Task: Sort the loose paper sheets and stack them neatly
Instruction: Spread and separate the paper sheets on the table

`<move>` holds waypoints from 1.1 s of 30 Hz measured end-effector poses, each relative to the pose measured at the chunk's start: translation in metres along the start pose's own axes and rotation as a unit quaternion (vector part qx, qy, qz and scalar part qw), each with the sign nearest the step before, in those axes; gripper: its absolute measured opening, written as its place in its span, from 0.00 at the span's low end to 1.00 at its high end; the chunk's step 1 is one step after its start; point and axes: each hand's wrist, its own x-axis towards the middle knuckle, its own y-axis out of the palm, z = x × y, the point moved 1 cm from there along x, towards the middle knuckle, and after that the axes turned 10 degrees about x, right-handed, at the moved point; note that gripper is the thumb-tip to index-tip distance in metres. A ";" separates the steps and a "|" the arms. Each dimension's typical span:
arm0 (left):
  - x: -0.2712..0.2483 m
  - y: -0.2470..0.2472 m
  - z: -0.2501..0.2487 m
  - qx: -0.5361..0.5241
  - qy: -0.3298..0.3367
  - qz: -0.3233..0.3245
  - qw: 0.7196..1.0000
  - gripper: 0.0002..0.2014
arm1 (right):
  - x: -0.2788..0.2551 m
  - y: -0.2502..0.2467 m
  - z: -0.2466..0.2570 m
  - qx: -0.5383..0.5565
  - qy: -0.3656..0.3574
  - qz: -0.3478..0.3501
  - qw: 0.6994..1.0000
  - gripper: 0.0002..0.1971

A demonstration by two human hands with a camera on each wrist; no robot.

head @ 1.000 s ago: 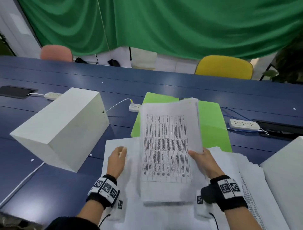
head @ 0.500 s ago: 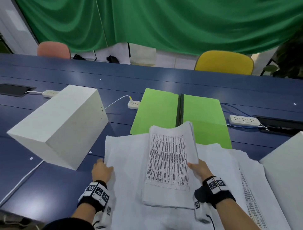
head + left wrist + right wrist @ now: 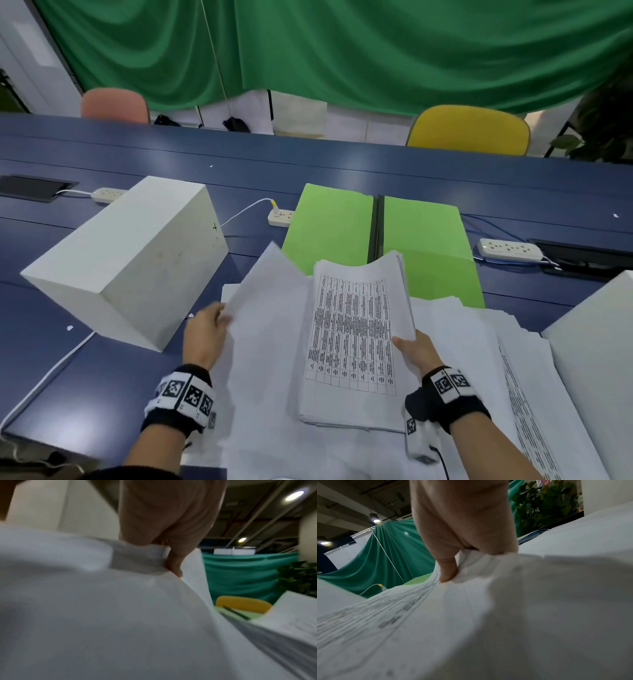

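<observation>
A thick stack of paper lies in front of the person, on top of more white paper that is spread over the blue table. The top page has a printed grid with rows of small dark words. The far end of the stack curves up a little, and its edges show many thin pages.

The right hand holds the stack at its right edge. In the right wrist view the thumb lies on top of the page and the other fingers go under the paper.

The left hand pinches a plain white sheet by its left edge. This sheet is tilted up, with its far corner in the air, just left of the stack.

More loose sheets fan out to the right, not lined up. Behind the stack lies an open green folder. A white box stands to the left.
</observation>
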 end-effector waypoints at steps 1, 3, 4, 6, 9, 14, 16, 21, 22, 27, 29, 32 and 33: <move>0.004 -0.015 -0.011 0.000 0.017 -0.051 0.999 0.06 | 0.000 0.000 0.000 0.001 0.001 0.002 1.000 0.21; 0.010 -0.047 -0.035 -0.041 0.023 -0.139 0.989 0.09 | -0.002 0.000 0.000 -0.002 -0.003 0.005 1.000 0.20; 0.013 -0.059 -0.046 -0.080 0.023 -0.167 0.982 0.10 | -0.001 0.000 -0.001 -0.003 -0.007 0.003 1.000 0.20; 0.018 -0.073 -0.065 -0.187 0.017 -0.171 0.967 0.12 | -0.001 0.000 -0.001 -0.004 -0.009 0.003 1.000 0.20; 0.019 -0.056 -0.086 -0.293 0.001 -0.080 0.953 0.13 | -0.005 0.000 0.003 -0.001 -0.009 0.012 1.000 0.20; 0.005 0.007 -0.103 -0.305 -0.016 0.082 0.949 0.10 | -0.010 -0.003 0.004 -0.009 -0.027 0.025 0.999 0.09; 0.005 0.026 -0.106 -0.320 -0.045 0.131 0.937 0.10 | -0.008 -0.006 0.003 -0.010 -0.023 0.042 0.999 0.08; 0.013 0.079 -0.095 -0.188 -0.008 0.158 0.969 0.10 | -0.009 -0.011 0.007 -0.009 -0.005 0.053 0.999 0.11; 0.014 0.089 -0.092 -0.160 -0.010 0.166 0.973 0.10 | -0.009 -0.011 0.006 0.010 0.002 0.059 0.998 0.12; 0.009 0.129 -0.083 -0.059 -0.014 0.198 0.978 0.21 | 0.002 -0.021 -0.002 0.147 0.126 0.065 0.979 0.32; -0.002 0.144 -0.084 -0.019 -0.035 0.198 0.979 0.24 | 0.003 -0.021 -0.001 0.197 0.146 0.084 0.966 0.38; -0.014 0.159 -0.090 0.012 -0.056 0.158 0.986 0.22 | -0.001 -0.016 0.002 0.136 0.075 0.089 0.984 0.36; -0.016 0.159 -0.092 0.009 -0.066 0.152 0.986 0.22 | -0.002 -0.014 0.002 0.126 0.051 0.082 0.987 0.31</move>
